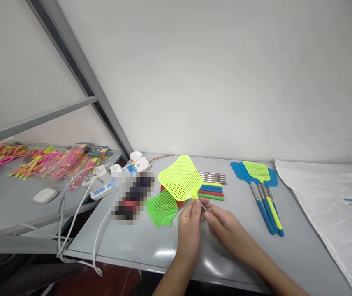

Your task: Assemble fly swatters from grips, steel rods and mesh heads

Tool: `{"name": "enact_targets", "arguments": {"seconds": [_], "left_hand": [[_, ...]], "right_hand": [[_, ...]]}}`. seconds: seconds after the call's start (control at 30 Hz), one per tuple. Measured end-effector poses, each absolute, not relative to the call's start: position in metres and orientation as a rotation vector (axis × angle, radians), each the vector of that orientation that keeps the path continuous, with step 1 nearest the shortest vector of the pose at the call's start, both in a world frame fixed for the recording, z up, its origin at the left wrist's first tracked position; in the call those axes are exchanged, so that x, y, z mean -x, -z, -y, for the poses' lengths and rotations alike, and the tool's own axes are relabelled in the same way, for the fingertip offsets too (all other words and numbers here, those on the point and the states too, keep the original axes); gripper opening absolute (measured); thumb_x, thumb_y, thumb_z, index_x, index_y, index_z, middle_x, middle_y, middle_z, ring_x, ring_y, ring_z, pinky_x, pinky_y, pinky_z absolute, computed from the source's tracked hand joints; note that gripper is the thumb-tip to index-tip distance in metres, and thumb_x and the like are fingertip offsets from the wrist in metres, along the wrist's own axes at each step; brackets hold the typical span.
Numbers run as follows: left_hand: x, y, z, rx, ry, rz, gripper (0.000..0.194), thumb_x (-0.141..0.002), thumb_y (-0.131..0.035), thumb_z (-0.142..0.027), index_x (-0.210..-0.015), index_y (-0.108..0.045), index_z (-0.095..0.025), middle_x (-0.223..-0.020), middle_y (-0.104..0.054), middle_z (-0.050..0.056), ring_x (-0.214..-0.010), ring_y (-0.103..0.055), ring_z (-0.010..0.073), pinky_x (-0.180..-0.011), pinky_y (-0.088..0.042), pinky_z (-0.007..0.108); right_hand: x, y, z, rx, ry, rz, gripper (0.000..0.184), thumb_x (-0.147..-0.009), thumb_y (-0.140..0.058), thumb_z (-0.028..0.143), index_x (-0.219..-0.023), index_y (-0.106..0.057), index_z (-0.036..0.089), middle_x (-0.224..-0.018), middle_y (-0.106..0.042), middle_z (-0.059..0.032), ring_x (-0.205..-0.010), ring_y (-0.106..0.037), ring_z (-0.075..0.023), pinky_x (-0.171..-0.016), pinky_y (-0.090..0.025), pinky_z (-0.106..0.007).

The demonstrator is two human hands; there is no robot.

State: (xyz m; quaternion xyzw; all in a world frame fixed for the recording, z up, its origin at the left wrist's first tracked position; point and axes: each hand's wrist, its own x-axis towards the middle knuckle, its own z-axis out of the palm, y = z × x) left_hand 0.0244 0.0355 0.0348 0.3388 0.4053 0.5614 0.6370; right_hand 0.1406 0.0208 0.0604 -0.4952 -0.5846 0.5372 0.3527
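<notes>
My left hand (190,226) is closed around the neck of a yellow fly swatter head (180,179), its perforated paddle tilted up over the table. Just to the right, my right hand (225,232) pinches a thin metal rod (204,208) against that neck; whether the two are joined I cannot tell. Under the yellow paddle lie a green swatter head (164,209) and a red one (180,204), mostly covered. Behind my hands rest several metal rods (213,177) with coloured grips, among them a red grip (211,193) and a green grip (211,197).
On the right lie several blue and yellow fly swatters (264,197) with rods and grips, beside a white plastic sheet (327,197). To the left are a blurred-out dark object (134,197), power strips (102,191), loose white cables (77,209) and bagged pink items (68,162) beyond a metal frame.
</notes>
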Motion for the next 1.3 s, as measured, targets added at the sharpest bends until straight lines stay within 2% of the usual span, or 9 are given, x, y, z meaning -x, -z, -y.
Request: {"name": "enact_targets", "arguments": {"seconds": [0.17, 0.4, 0.6, 0.8, 1.0, 1.13, 1.2, 1.3], "left_hand": [[-0.021, -0.039, -0.038, -0.790, -1.316, -0.914, 0.029, -0.087, -0.060, -0.042, -0.092, -0.069, -0.015, -0.088, -0.064, 0.006, -0.085, -0.059, 0.0172, -0.082, -0.046, 0.029], [-0.006, -0.047, -0.050, -0.669, -1.501, -0.874, 0.022, -0.087, -0.062, -0.039, -0.087, -0.067, -0.018, -0.091, -0.062, 0.003, -0.089, -0.057, 0.0135, -0.089, -0.044, 0.026], [-0.014, -0.043, -0.046, -0.675, -1.425, -0.885, 0.023, -0.088, -0.059, -0.041, -0.088, -0.066, -0.019, -0.091, -0.061, 0.003, -0.087, -0.057, 0.0137, -0.084, -0.046, 0.026], [-0.026, -0.032, -0.035, -0.834, -1.252, -0.922, 0.028, -0.087, -0.060, -0.043, -0.092, -0.068, -0.016, -0.093, -0.066, 0.007, -0.086, -0.061, 0.0181, -0.080, -0.047, 0.029], [-0.010, -0.042, -0.049, -0.795, -1.549, -0.950, 0.025, -0.088, -0.059, -0.040, -0.081, -0.065, -0.017, -0.092, -0.062, 0.005, -0.094, -0.057, 0.0174, -0.091, -0.043, 0.031], [-0.007, -0.051, -0.060, -0.712, -1.719, -0.909, 0.025, -0.087, -0.060, -0.041, -0.080, -0.065, -0.017, -0.092, -0.060, 0.003, -0.084, -0.056, 0.0146, -0.089, -0.045, 0.031], [-0.014, -0.049, -0.059, -0.712, -1.688, -0.911, 0.027, -0.088, -0.058, -0.044, -0.086, -0.066, -0.018, -0.094, -0.061, 0.004, -0.080, -0.055, 0.0135, -0.086, -0.045, 0.030], [-0.028, -0.044, -0.049, -0.790, -1.457, -0.906, 0.030, -0.090, -0.054, -0.045, -0.090, -0.066, -0.017, -0.094, -0.063, 0.006, -0.084, -0.056, 0.0157, -0.084, -0.045, 0.029]], "right_hand": [[-0.141, -0.062, -0.022, 1.369, -1.347, 1.571, 0.033, -0.097, -0.038, 0.043, -0.072, -0.041, 0.021, -0.058, -0.036, 0.0065, -0.055, -0.032, -0.0100, -0.052, -0.026, -0.024], [-0.155, -0.072, -0.014, 1.409, -1.253, 1.814, 0.039, -0.098, -0.036, 0.042, -0.066, -0.034, 0.021, -0.058, -0.036, 0.0064, -0.055, -0.034, -0.0101, -0.054, -0.028, -0.024], [-0.166, -0.079, -0.015, 1.459, -1.220, 1.894, 0.033, -0.099, -0.035, 0.040, -0.074, -0.048, 0.022, -0.062, -0.047, 0.0051, -0.059, -0.043, -0.0120, -0.057, -0.032, -0.025], [-0.159, -0.080, -0.024, 1.415, -1.094, 1.874, 0.026, -0.097, -0.038, 0.038, -0.080, -0.050, 0.023, -0.076, -0.057, 0.0021, -0.073, -0.054, -0.0148, -0.065, -0.037, -0.025], [-0.161, -0.078, -0.021, 1.528, -0.930, 2.057, 0.030, -0.099, -0.035, 0.038, -0.076, -0.047, 0.023, -0.064, -0.050, 0.0037, -0.059, -0.046, -0.0138, -0.057, -0.031, -0.026], [-0.164, -0.083, -0.020, 1.531, -0.902, 2.088, 0.031, -0.099, -0.032, 0.039, -0.078, -0.050, 0.024, -0.061, -0.049, 0.0032, -0.057, -0.044, -0.0139, -0.054, -0.030, -0.026], [-0.164, -0.084, -0.023, 1.552, -0.880, 2.075, 0.031, -0.099, -0.033, 0.039, -0.078, -0.051, 0.023, -0.063, -0.053, 0.0022, -0.058, -0.047, -0.0145, -0.055, -0.031, -0.026], [-0.162, -0.082, -0.029, 1.546, -0.848, 2.066, 0.029, -0.098, -0.035, 0.038, -0.083, -0.054, 0.023, -0.072, -0.061, -0.0003, -0.066, -0.055, -0.0166, -0.060, -0.034, -0.027]]}}
